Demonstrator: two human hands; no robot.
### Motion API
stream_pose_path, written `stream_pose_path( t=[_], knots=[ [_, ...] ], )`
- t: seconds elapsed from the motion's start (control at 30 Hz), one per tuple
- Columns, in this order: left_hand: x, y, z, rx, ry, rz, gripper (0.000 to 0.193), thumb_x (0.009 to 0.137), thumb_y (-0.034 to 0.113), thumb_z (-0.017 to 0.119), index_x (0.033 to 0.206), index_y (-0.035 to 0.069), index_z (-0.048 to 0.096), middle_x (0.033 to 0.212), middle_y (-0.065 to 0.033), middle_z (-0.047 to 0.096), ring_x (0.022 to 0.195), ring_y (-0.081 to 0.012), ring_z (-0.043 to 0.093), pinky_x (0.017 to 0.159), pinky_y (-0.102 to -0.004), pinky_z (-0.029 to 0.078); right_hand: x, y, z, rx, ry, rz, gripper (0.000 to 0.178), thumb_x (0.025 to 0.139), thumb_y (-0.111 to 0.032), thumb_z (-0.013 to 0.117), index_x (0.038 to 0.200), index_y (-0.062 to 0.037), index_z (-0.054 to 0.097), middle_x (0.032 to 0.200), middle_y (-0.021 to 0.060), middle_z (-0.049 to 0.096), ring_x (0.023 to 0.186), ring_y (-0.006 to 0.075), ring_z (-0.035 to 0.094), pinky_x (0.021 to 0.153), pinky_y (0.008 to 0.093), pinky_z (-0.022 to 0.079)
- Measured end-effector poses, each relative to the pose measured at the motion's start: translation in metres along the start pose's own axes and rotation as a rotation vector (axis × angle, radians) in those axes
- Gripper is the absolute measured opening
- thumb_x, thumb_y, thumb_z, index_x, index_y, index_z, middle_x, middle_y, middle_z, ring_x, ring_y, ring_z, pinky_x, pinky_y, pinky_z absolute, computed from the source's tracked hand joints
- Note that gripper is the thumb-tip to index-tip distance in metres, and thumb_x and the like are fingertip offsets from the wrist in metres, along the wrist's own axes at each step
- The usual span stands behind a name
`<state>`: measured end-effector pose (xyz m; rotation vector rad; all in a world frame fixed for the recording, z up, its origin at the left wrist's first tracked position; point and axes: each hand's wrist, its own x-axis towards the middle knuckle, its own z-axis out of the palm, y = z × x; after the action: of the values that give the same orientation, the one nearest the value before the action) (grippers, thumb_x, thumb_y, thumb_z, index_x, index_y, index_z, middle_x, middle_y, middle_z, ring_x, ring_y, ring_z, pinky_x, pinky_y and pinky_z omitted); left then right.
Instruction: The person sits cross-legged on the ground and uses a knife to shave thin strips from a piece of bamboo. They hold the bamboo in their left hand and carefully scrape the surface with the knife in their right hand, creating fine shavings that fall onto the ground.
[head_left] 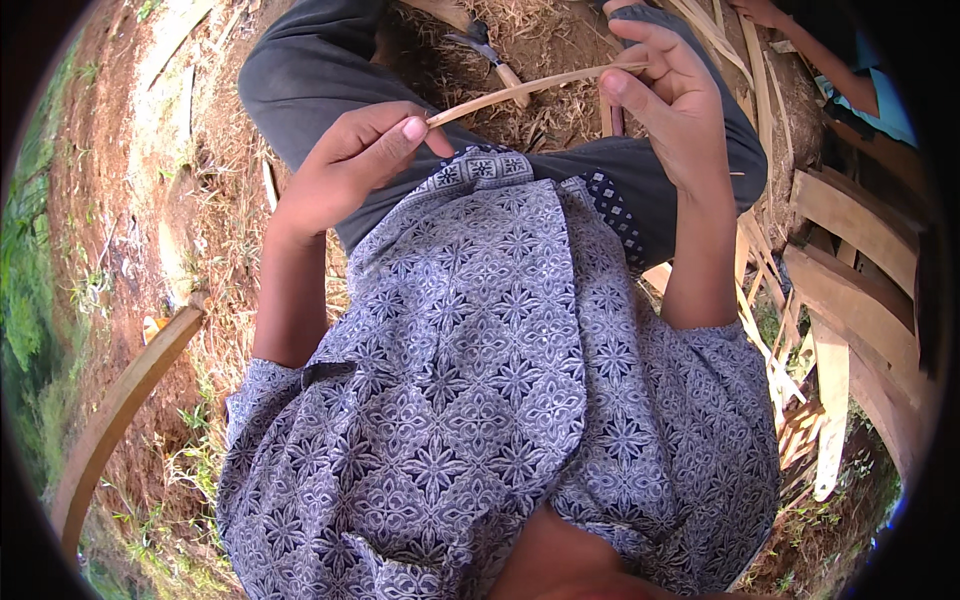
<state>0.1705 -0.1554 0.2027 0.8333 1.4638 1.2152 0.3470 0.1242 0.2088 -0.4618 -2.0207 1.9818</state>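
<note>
A thin, pale strip of split wood or bamboo (540, 84) stretches between my two hands, above my lap, rising slightly to the right. My left hand (365, 160) pinches its left end between thumb and fingers. At the other end, my right hand (685, 110) holds the strip between the thumb and the fingers, the outer fingers loosely bent. On the ground beyond the strip lies a tool with a wooden handle (512, 84) and a dark metal head (474, 44); the strip crosses in front of the handle.
Long pale strips (765, 100) and offcuts lie along my right side. Stacked curved boards (850, 280) stand farther right. Another person's arm (825, 60) reaches in at the upper right. A curved wooden beam (125, 425) is at the left, over dirt and dry straw.
</note>
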Motion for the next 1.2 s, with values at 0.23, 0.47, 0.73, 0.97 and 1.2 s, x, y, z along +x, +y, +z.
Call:
stream_pose_path(
  t=[0.23,0.47,0.73,0.97,1.2],
  knots=[
    [0.016,-0.010,0.014,0.302,0.291,0.140,0.032,0.107,0.024,0.053,0.100,-0.003,0.069,0.090,-0.0034,0.065,0.088,-0.0112,0.058,0.081,-0.0261,0.045,0.018,0.032,0.008,0.121,0.140,0.035,0.034,0.097,-0.010,0.067,0.129,-0.0009,0.058,0.089,0.0034,0.064,0.076,0.0084,0.058,0.068,0.0212,0.047],
    [0.026,-0.028,-0.005,0.445,0.370,-0.021,0.029,0.105,0.023,0.056,0.103,-0.002,0.070,0.081,-0.0045,0.064,0.078,-0.0094,0.057,0.074,-0.0258,0.046,0.031,0.084,0.003,0.097,0.196,0.089,0.040,0.099,-0.009,0.065,0.136,0.0023,0.055,0.106,0.0083,0.071,0.094,0.0111,0.065,0.087,0.0230,0.050],
    [0.108,-0.088,-0.065,0.771,0.548,0.085,0.025,0.097,0.025,0.059,0.111,0.004,0.061,0.080,-0.0167,0.068,0.080,-0.0358,0.068,0.072,-0.0441,0.051,0.048,0.177,0.013,-0.332,-0.005,0.497,0.041,0.097,-0.028,0.066,0.132,-0.0050,0.064,0.116,0.0082,0.072,0.107,0.0163,0.066,0.092,0.0324,0.050],
    [0.171,-0.063,-0.087,1.065,0.408,0.066,0.021,0.090,0.026,0.061,0.099,0.008,0.062,0.083,-0.0180,0.070,0.085,-0.0397,0.068,0.076,-0.0490,0.053,0.047,0.221,0.007,-0.516,-0.091,0.453,0.042,0.093,-0.032,0.070,0.127,-0.0080,0.067,0.110,0.0081,0.073,0.101,0.0192,0.069,0.089,0.0343,0.051],
    [0.166,-0.018,-0.097,1.174,0.466,0.182,0.023,0.090,0.025,0.065,0.094,0.002,0.067,0.080,-0.0125,0.069,0.076,-0.0281,0.069,0.072,-0.0408,0.057,0.045,0.222,0.003,-0.484,-0.030,0.411,0.038,0.091,-0.029,0.072,0.122,-0.0086,0.069,0.106,0.0093,0.073,0.098,0.0218,0.070,0.088,0.0352,0.052]
  ],
)
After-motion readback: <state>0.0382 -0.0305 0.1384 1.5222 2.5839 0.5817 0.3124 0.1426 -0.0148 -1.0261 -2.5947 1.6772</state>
